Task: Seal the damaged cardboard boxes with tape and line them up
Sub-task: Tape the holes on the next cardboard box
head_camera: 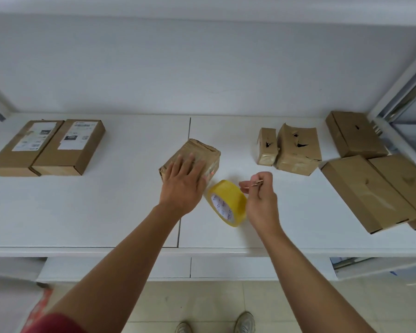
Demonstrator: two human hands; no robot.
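Note:
A crumpled, taped cardboard box (202, 152) lies in the middle of the white shelf (106, 207). My left hand (183, 181) rests flat on its top with straight fingers. A yellow tape roll (228, 203) hangs just right of that hand, tilted, with a strip running up to the box's near corner. My right hand (259, 195) is beside the roll, its fingers curled round a small thin metal tool (257, 183). Two torn boxes (296, 150) with holes stand to the right.
Two labelled boxes (48, 147) sit side by side at the far left. Three larger brown boxes (370, 186) lie at the right end near a metal upright (399, 85). A wall stands behind the shelf, another shelf above. The shelf's front edge runs below my forearms.

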